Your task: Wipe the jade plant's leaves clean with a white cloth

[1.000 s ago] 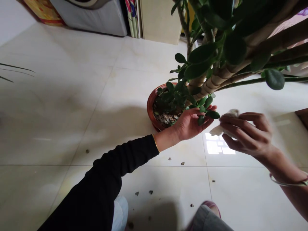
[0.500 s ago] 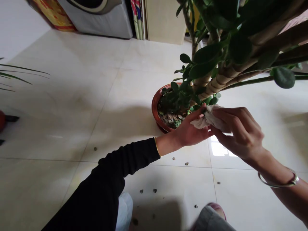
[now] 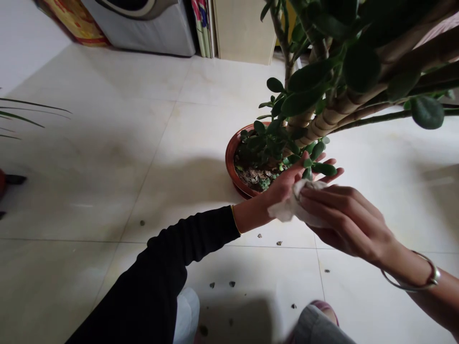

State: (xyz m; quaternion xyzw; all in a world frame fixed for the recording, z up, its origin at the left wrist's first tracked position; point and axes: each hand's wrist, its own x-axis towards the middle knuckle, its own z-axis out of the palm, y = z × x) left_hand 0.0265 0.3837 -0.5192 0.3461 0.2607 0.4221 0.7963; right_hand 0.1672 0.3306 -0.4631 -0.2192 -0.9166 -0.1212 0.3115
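Left hand point(image 3: 287, 184) open, palm up under leaves point(image 3: 324, 168); right hand point(image 3: 346, 222) pinching cloth point(image 3: 285, 210).

Small dark crumbs point(image 3: 231, 284) are scattered over the glossy tiled floor point(image 3: 107, 157), and a grey washing machine point(image 3: 143, 26) is set beside a beige cabinet point(image 3: 244, 28).

We hold our left arm point(image 3: 179, 258) stretched forward from the lower left. Our left hand point(image 3: 287, 184) lies palm up, its fingers loosely spread. Our right hand point(image 3: 344, 220) sits just over that palm, knuckles up and wrist toward the lower right, its fingers point(image 3: 322, 203) bunched tightly together.
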